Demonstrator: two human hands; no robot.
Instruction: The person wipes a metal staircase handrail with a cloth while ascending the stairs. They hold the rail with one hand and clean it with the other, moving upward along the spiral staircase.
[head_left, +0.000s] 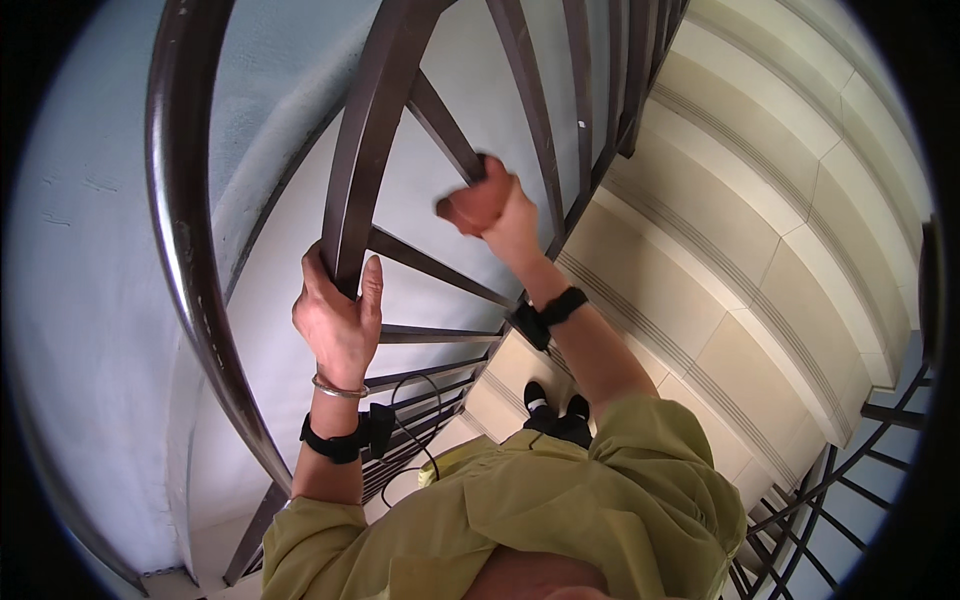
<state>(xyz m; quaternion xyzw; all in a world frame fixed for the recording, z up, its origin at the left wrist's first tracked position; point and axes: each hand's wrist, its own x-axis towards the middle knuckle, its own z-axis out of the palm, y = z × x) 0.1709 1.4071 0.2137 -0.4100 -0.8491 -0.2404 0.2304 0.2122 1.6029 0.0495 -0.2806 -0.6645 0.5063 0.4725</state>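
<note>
My left hand (337, 319) grips the flat dark metal rail (367, 142) of a stair railing, thumb on one side and fingers on the other. In my right hand (514, 225) is a blurred reddish-brown piece, apparently cloth (476, 206). It is wrapped about or pressed to a dark baluster (442, 124) below the rail; the fingers are mostly hidden. A bangle (339, 388) and a black strap (330, 442) circle my left wrist and forearm. Another black strap (562, 305) is on my right wrist.
Beige tiled stairs (720, 262) with grooved edges curve along the right. A round, shiny handrail (176, 187) runs at the left, before a pale wall (97, 300). A black cable (439, 420) loops near my left forearm. My shoes (535, 394) stand on the tiles. More railing (810, 487) is at lower right.
</note>
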